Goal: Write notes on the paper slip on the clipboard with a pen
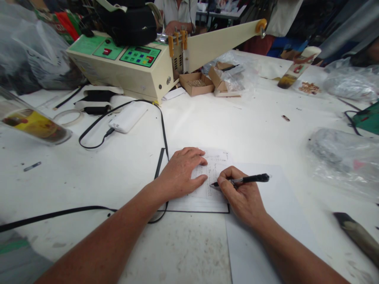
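Note:
A notebook (195,204) with handwritten lines lies on the white table in front of me. My left hand (185,173) rests flat on its left part, fingers stretched out and slightly apart. In my right hand (241,193) is a black pen (251,178), pinched between thumb and fingers, its tip on or very close to the written page. Under my right hand and forearm lies a blank white sheet (275,197), partly covered. A black cord (164,126) runs along the notebook's left side, partly hidden by my left hand and forearm.
A cream machine (118,71) with green panels stands at the back. A white power bank (127,117) and a bottle (35,124) are left; another bottle (299,67) and a plastic bag (343,157) are right. A cardboard box (197,88) holds small parts. A person (177,15) sits behind the machine.

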Demonstrator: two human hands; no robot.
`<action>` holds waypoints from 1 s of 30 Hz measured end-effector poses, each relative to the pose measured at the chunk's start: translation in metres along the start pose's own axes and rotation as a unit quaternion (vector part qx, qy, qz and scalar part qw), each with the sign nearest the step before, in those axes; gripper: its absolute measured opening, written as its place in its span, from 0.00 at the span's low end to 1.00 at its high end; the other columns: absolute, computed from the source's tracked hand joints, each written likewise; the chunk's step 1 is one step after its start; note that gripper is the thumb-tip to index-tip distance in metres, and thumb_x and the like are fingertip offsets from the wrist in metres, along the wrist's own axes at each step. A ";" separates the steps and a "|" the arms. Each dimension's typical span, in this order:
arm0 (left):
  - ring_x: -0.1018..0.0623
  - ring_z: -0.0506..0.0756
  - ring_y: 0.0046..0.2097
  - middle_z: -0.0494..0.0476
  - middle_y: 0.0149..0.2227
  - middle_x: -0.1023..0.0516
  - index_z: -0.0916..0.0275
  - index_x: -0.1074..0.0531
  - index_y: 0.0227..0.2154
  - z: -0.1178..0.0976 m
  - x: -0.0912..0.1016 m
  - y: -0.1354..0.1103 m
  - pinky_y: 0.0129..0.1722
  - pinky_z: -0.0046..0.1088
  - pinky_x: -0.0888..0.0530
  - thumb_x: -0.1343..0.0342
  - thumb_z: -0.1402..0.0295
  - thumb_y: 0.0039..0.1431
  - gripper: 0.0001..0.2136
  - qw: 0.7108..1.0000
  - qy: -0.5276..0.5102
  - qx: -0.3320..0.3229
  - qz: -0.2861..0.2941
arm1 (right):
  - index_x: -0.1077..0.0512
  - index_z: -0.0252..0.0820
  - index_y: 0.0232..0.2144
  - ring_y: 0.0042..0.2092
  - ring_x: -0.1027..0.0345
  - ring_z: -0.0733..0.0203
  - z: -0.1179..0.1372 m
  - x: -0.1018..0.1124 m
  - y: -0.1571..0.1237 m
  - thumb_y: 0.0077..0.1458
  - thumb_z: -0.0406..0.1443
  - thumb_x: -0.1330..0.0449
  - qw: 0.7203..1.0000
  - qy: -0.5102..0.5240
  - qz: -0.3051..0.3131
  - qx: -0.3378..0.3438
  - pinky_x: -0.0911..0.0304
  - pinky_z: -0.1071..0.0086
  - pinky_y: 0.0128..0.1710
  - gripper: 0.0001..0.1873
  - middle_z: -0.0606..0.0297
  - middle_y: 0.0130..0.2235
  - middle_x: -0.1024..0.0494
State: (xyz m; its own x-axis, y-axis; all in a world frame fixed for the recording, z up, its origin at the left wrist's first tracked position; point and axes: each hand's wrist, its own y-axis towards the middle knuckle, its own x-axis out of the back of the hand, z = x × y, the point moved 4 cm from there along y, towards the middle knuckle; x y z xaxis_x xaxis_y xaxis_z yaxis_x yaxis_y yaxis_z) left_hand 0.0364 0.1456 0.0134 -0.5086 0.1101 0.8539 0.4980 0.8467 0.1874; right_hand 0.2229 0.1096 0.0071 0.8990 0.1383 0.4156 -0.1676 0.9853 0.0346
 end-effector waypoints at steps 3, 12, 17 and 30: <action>0.31 0.64 0.64 0.58 0.60 0.26 0.57 0.25 0.46 0.000 0.000 0.000 0.64 0.50 0.34 0.34 0.65 0.58 0.14 1.000 0.002 -0.003 -0.002 | 0.32 0.44 0.27 0.25 0.42 0.64 0.001 0.000 0.001 0.63 0.37 0.43 1.000 0.000 0.000 0.002 0.46 0.70 0.26 0.11 0.72 0.23 0.35; 0.31 0.64 0.64 0.58 0.60 0.26 0.56 0.25 0.46 0.000 0.001 0.000 0.64 0.50 0.34 0.34 0.65 0.58 0.13 1.000 -0.002 -0.001 -0.002 | 0.32 0.44 0.27 0.25 0.42 0.64 0.001 0.000 -0.001 0.63 0.38 0.43 1.000 -0.003 0.001 0.001 0.45 0.69 0.25 0.11 0.72 0.23 0.35; 0.31 0.64 0.64 0.57 0.60 0.26 0.56 0.25 0.46 0.000 0.001 0.000 0.64 0.50 0.33 0.34 0.66 0.58 0.14 1.000 0.001 0.002 0.000 | 0.32 0.44 0.27 0.25 0.42 0.64 0.002 0.001 0.000 0.63 0.37 0.43 1.000 -0.006 -0.001 0.001 0.46 0.69 0.25 0.11 0.72 0.23 0.35; 0.32 0.64 0.64 0.57 0.60 0.26 0.56 0.25 0.47 0.000 0.000 0.000 0.64 0.50 0.33 0.34 0.65 0.58 0.14 1.000 0.001 0.000 0.002 | 0.32 0.44 0.27 0.26 0.43 0.65 0.001 0.000 0.000 0.63 0.36 0.43 1.000 -0.002 -0.001 0.010 0.46 0.69 0.26 0.11 0.73 0.23 0.35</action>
State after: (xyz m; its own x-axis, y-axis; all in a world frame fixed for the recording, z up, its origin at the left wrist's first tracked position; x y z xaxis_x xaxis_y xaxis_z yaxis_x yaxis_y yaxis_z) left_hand 0.0364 0.1458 0.0138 -0.5054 0.1131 0.8555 0.5001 0.8463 0.1836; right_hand 0.2227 0.1095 0.0085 0.8979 0.1353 0.4188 -0.1735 0.9833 0.0544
